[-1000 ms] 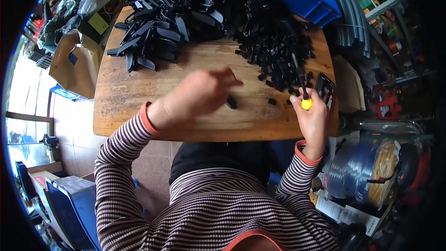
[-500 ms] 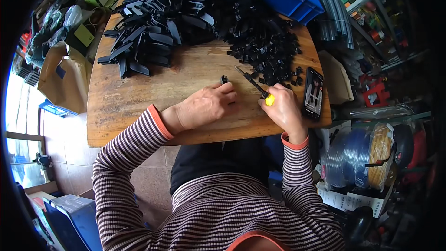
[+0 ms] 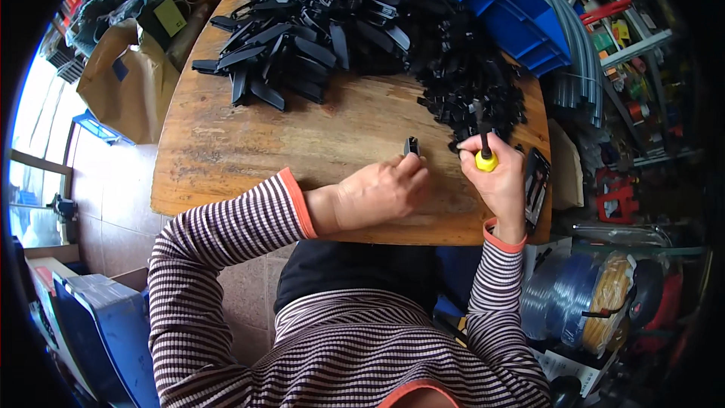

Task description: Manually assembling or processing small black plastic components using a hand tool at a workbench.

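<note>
My left hand [image 3: 387,190] is closed near the table's front edge, gripping a black plastic piece [image 3: 411,146] whose end sticks up past the fingers. A screwdriver [image 3: 486,159] with a yellow handle and dark shaft lies in my right hand [image 3: 501,181], its shaft pointing away from me. Thumb and forefinger of that hand meet at the near edge of a heap of small black plastic parts [image 3: 483,94]; whether they pinch one cannot be made out. Farther left spreads a pile of long black blade-like plastic pieces [image 3: 302,45].
The wooden table [image 3: 226,159] has a curved edge. Blue plastic bins [image 3: 513,15] stand along its far side. A phone [image 3: 538,181] lies at the right edge beside my right wrist. A brown paper bag [image 3: 124,91] stands left of the table; coiled tubing [image 3: 574,287] sits at the right.
My right hand has moved to the small-parts heap, and the screwdriver has swung from pointing up-left to pointing away. My left hand still holds the black piece. The whole view has shifted.
</note>
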`<move>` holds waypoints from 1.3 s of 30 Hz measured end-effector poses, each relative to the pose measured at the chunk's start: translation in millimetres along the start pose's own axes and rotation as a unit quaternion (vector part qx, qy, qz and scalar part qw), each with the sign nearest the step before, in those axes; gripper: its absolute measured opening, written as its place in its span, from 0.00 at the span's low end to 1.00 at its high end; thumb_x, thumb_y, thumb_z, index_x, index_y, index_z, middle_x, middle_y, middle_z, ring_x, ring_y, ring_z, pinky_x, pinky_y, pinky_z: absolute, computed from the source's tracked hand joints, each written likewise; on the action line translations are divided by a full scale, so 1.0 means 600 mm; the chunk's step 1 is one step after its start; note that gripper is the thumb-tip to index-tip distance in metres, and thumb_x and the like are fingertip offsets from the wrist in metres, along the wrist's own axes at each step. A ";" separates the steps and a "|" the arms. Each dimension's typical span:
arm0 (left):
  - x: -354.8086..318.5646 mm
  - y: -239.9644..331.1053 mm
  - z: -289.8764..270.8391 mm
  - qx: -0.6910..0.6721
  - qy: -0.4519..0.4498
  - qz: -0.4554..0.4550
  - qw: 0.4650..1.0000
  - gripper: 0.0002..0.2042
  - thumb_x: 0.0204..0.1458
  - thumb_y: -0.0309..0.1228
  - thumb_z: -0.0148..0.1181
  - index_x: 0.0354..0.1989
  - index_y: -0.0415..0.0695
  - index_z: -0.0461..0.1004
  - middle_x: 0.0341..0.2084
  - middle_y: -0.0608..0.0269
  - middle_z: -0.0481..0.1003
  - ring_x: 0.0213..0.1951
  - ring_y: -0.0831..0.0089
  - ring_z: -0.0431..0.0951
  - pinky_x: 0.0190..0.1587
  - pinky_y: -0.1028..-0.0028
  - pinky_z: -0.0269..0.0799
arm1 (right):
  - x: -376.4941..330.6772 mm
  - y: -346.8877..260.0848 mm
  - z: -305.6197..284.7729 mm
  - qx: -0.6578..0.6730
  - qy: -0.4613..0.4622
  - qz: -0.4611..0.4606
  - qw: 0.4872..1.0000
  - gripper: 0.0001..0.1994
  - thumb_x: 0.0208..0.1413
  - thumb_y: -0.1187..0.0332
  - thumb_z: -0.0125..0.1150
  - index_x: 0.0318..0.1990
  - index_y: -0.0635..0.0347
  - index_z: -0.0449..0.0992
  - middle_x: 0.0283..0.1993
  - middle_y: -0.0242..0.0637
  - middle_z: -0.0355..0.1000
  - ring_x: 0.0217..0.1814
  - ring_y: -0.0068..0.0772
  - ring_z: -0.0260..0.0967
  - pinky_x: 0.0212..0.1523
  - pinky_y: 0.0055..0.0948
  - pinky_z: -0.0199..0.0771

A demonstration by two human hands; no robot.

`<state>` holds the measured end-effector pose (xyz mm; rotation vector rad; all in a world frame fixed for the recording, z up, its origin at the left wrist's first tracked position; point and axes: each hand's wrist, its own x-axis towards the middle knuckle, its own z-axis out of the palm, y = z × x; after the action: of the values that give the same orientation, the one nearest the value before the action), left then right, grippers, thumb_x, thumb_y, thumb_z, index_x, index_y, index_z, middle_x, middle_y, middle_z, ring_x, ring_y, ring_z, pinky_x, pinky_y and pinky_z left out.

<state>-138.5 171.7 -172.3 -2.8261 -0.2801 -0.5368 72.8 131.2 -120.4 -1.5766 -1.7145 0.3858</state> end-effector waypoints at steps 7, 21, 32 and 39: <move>-0.011 -0.003 0.001 -0.005 0.008 -0.012 1.000 0.16 0.43 0.30 0.55 0.41 0.38 0.74 0.41 0.54 0.73 0.45 0.65 0.74 0.45 0.74 0.75 | 0.035 -0.011 0.074 0.027 -0.030 -0.102 0.994 0.07 0.45 0.80 0.65 0.32 0.65 0.74 0.28 0.40 0.73 0.27 0.36 0.73 0.30 0.25 0.72; -0.022 -0.006 0.001 -0.054 0.010 -0.012 0.998 0.14 0.42 0.31 0.56 0.37 0.37 0.75 0.39 0.55 0.74 0.43 0.65 0.74 0.43 0.74 0.75 | 0.038 0.002 0.085 -0.068 -0.069 -0.215 0.972 0.12 0.37 0.82 0.66 0.31 0.61 0.73 0.31 0.40 0.73 0.32 0.43 0.74 0.30 0.33 0.74; -0.020 -0.009 -0.009 -0.089 0.030 -0.005 0.996 0.11 0.41 0.30 0.57 0.33 0.36 0.75 0.37 0.53 0.74 0.43 0.64 0.76 0.38 0.74 0.77 | 0.050 -0.005 0.069 -0.064 -0.160 -0.186 0.967 0.11 0.40 0.81 0.65 0.33 0.64 0.75 0.32 0.42 0.72 0.32 0.43 0.73 0.31 0.33 0.73; -0.022 -0.012 -0.012 -0.087 0.020 -0.006 0.996 0.11 0.42 0.30 0.57 0.32 0.37 0.75 0.36 0.53 0.74 0.43 0.64 0.76 0.38 0.74 0.78 | 0.064 -0.035 0.050 -0.031 -0.133 -0.117 0.984 0.08 0.44 0.80 0.66 0.34 0.68 0.75 0.31 0.41 0.71 0.28 0.36 0.70 0.29 0.27 0.69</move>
<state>-154.6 174.9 -169.2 -2.9785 -0.2526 -0.6505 38.8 171.4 -113.8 -1.3937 -2.1091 0.4442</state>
